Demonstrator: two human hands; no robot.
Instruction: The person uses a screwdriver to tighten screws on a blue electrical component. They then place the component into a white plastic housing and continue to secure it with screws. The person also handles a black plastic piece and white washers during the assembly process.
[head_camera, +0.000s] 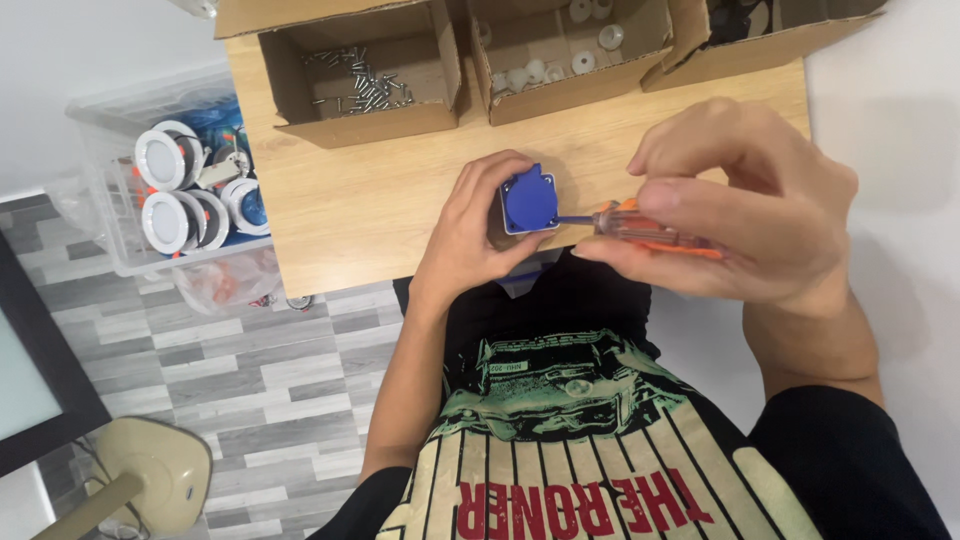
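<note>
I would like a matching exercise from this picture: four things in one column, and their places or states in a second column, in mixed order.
Things
1. blue socket part
2. orange screwdriver
3. metal screws
4. round white fittings

Places or states
A. inside the left cardboard box on the wooden table
B. held in the right hand, tip at the blue part
C. in the clear plastic bin on the floor
D. held in the left hand at the table edge

Pairs: 1-D, 2-B, 3-A, 4-C

The single head-worn view looks steeply down, close over the wooden table's (340, 215) near edge and the person's lap.
</note>
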